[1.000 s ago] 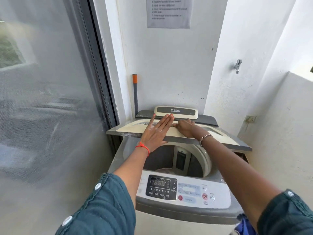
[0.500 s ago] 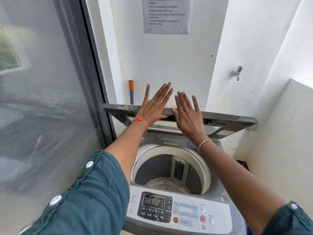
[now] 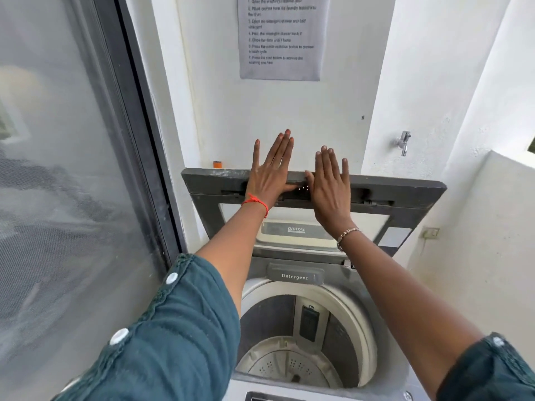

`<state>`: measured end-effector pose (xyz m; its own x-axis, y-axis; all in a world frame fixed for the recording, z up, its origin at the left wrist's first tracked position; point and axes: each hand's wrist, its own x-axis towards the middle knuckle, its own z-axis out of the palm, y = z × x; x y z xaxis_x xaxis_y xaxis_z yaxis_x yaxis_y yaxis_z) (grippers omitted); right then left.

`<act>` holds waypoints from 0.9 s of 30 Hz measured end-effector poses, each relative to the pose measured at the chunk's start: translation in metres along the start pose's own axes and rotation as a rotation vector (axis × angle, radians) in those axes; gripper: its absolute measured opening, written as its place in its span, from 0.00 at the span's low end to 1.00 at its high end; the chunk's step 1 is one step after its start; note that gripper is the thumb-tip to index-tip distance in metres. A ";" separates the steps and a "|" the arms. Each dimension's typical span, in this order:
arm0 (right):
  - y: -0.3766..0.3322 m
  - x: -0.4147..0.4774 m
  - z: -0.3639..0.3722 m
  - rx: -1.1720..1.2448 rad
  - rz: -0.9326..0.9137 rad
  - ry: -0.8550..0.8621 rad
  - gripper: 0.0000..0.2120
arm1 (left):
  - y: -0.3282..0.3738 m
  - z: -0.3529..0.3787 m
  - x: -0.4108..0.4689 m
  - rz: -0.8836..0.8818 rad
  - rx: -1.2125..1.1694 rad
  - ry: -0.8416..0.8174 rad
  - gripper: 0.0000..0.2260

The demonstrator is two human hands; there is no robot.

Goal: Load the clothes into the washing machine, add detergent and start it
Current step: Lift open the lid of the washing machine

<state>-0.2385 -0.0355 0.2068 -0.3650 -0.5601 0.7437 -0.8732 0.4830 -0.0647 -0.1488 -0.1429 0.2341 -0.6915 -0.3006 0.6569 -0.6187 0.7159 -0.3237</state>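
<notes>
Two flat palms, left hand [image 3: 270, 175] and right hand [image 3: 330, 183], press the raised lid [image 3: 405, 195] at frame centre, fingers [image 3: 285, 146] spread, gripping nothing. The lid looks stiff and fairly heavy; its front edge gives the best hold. Below, the drum [image 3: 292, 363] gapes empty.

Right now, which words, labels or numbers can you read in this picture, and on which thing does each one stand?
"Detergent": on the grey detergent drawer behind the drum opening.
"DIGITAL": on the pale panel seen through the raised lid.
Wall notice: numbered washing steps, blurred; only pieces such as "4. Push the detergent drawer back in" seem readable.
Small line under "DIGITAL": too small to read.
</notes>
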 end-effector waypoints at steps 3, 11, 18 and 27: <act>0.005 0.001 0.013 0.124 -0.042 0.084 0.22 | 0.001 0.007 0.014 -0.030 0.017 -0.020 0.45; 0.022 0.013 0.025 0.138 -0.076 -0.041 0.37 | 0.014 0.035 0.030 -0.235 -0.020 -0.048 0.33; 0.028 0.043 0.040 0.134 -0.037 -0.113 0.33 | 0.004 0.069 0.025 -0.103 -0.163 -0.094 0.30; 0.032 0.062 0.046 0.076 -0.021 -0.212 0.32 | 0.000 0.077 0.042 -0.083 -0.225 -0.235 0.34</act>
<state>-0.3042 -0.0861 0.2203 -0.3988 -0.7023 0.5896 -0.9003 0.4220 -0.1064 -0.2067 -0.2039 0.2089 -0.7252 -0.4820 0.4917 -0.5969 0.7961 -0.0999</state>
